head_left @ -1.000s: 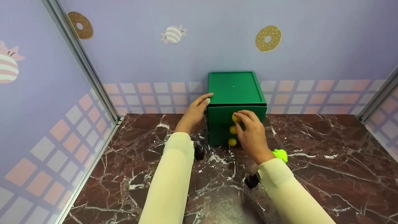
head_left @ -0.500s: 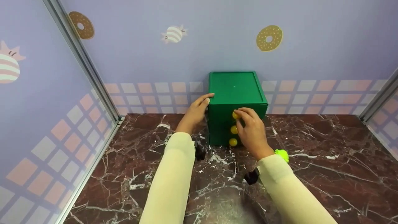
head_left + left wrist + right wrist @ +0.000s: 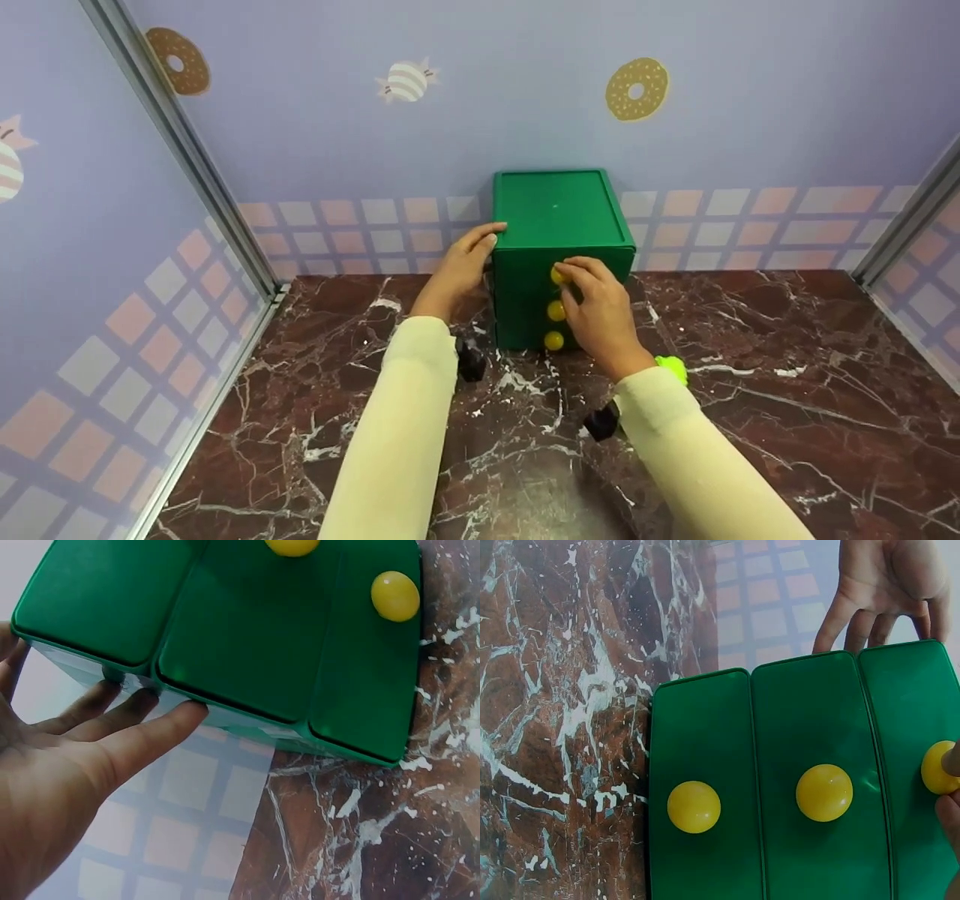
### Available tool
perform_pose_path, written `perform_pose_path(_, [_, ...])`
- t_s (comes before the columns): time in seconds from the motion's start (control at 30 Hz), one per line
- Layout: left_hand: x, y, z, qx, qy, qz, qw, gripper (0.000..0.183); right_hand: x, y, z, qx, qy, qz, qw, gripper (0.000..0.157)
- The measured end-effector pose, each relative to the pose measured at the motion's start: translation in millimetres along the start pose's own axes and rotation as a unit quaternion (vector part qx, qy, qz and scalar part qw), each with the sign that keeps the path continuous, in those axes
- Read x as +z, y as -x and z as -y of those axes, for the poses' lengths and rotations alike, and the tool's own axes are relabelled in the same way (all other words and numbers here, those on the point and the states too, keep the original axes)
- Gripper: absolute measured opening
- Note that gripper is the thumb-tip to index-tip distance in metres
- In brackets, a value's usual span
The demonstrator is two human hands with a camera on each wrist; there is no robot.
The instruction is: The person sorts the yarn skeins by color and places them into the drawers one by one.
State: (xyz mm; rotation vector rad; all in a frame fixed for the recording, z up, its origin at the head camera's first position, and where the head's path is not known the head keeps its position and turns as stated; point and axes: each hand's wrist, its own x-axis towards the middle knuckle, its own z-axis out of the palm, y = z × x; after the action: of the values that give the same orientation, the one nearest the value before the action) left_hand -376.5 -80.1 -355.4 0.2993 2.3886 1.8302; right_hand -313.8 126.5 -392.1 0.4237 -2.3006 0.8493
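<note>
A green plastic chest of three stacked drawers [image 3: 551, 206] stands against the back wall, each front bearing a round yellow knob. My right hand [image 3: 600, 311] pinches the top drawer's knob [image 3: 939, 767] between thumb and finger. Below it are the middle knob [image 3: 824, 793] and the bottom knob [image 3: 694, 807], both untouched. On the chest's left side rests my left hand [image 3: 459, 271], its fingers extended along the side wall and a fingertip over the top edge. All three drawer fronts sit flush with one another.
A dark red marbled tabletop [image 3: 360, 442] carries the chest. Behind it rises a lilac wall [image 3: 517, 90] with candy and doughnut pictures. A metal-framed side panel [image 3: 150, 300] bounds the left. Something bright yellow-green [image 3: 671, 369] shows by my right wrist.
The top drawer has slid inward, closing the thin gap beneath the chest's top. My right hand moved forward with its knob. My left hand stays at the side; the head view shifted slightly.
</note>
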Motion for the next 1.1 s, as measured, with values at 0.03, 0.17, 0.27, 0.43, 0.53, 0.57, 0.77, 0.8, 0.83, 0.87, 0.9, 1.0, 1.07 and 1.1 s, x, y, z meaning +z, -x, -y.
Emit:
perform_pose_path(0.03, [-0.8,-0.5,-0.5,0.006,-0.014,-0.001,0.9999,0.035,0.2,0,0,-0.001,0.0,0.0,1.0,0.026])
perform_pose_path(0.17, [-3.2,1.0,-3.9,0.017,-0.066,0.012,0.9976,0.038,-0.1,-1,2,-0.004,0.003,0.001,1.0,0.025])
perform_pose_path(0.27, [-1.9,2.8,-6.9,0.008,-0.074,0.035,0.9966,0.047,-0.8,-1,3,-0.007,0.006,0.003,1.0,0.025])
perform_pose_path(0.43, [2.2,3.1,-8.0,0.018,-0.117,0.042,0.9921,0.055,-1.5,-2,2,-0.006,0.006,0.005,1.0,0.025])
perform_pose_path(0.53, [3.6,2.9,-7.0,0.032,-0.138,0.035,0.9892,0.052,-2.5,-1,2,-0.008,0.005,0.001,1.0,0.024])
perform_pose_path(0.57, [4.0,2.8,-6.6,0.035,-0.144,0.033,0.9884,0.051,-2.8,-1,2,-0.009,0.004,0.0,1.0,0.025])
perform_pose_path(0.77, [5.1,3.0,-6.2,0.045,-0.152,0.018,0.9871,0.047,-3.1,2,0,-0.001,-0.014,-0.005,1.0,0.025])
perform_pose_path(0.8, [5.3,3.0,-6.3,0.045,-0.151,0.018,0.9873,0.047,-3.0,3,-1,0.0,-0.017,-0.008,1.0,0.025])
perform_pose_path(0.83, [5.5,3.0,-6.5,0.045,-0.153,0.017,0.9871,0.047,-2.7,4,-1,0.003,-0.021,-0.012,1.0,0.024])
perform_pose_path(0.87, [5.7,2.9,-6.6,0.045,-0.152,0.017,0.9872,0.047,-2.3,6,-2,0.005,-0.025,-0.019,0.999,0.024])
perform_pose_path(0.9, [5.9,2.9,-6.6,0.045,-0.152,0.015,0.9872,0.048,-1.8,7,-3,0.008,-0.031,-0.026,0.999,0.024])
perform_pose_path(1.0, [6.1,2.9,-6.2,0.046,-0.151,0.013,0.9873,0.048,1.3,13,-7,0.028,-0.056,-0.052,0.997,0.024])
perform_pose_path(1.07, [6.0,2.9,-5.4,0.048,-0.151,0.012,0.9874,0.048,4.3,19,-11,0.056,-0.078,-0.064,0.993,0.023])
perform_pose_path(1.1, [6.0,3.1,-5.4,0.048,-0.149,0.013,0.9875,0.048,5.9,21,-12,0.072,-0.088,-0.067,0.991,0.023])
